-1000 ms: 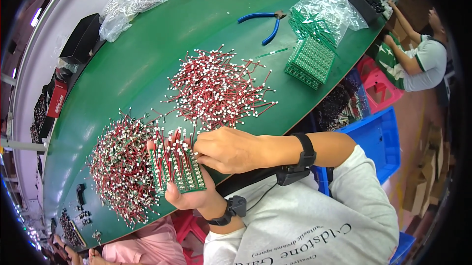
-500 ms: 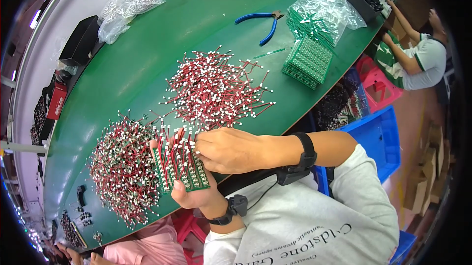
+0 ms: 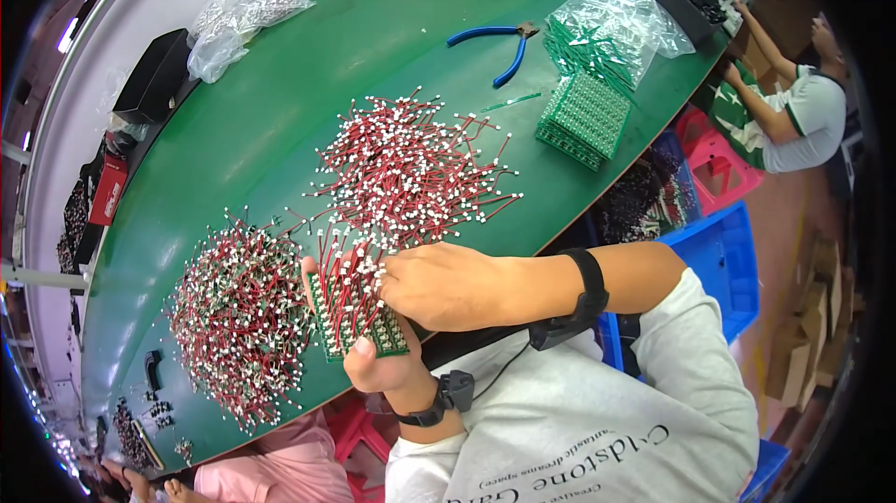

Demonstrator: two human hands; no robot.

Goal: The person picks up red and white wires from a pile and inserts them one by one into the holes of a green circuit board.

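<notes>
My left hand (image 3: pixel 381 370) grips a green circuit board panel (image 3: pixel 378 333) from below, with the thumb at its near edge. Rows of small white connectors cover the panel, and many short red cables (image 3: pixel 338 284) with white plugs stand up from it. My right hand (image 3: pixel 439 286) is over the panel's right side with its fingers curled together. What those fingertips hold, if anything, is hidden among the cables. Just beyond the panel spreads a heap of loose red cables (image 3: pixel 406 172). To its left lies a larger pile of red cables with small board pieces (image 3: pixel 238 321).
Blue-handled cutters (image 3: pixel 513 46), a stack of green panels (image 3: pixel 586 120) and a clear plastic bag (image 3: pixel 621 13) lie on the green table (image 3: pixel 224 144) further off. A blue bin (image 3: pixel 719 270) stands at my right. Other people sit at the far right (image 3: pixel 807 120) and lower left (image 3: pixel 275 466).
My left hand and the panel have shifted slightly right and toward me, and the panel has tilted a little. My right hand has moved slightly right, still curled at the cables.
</notes>
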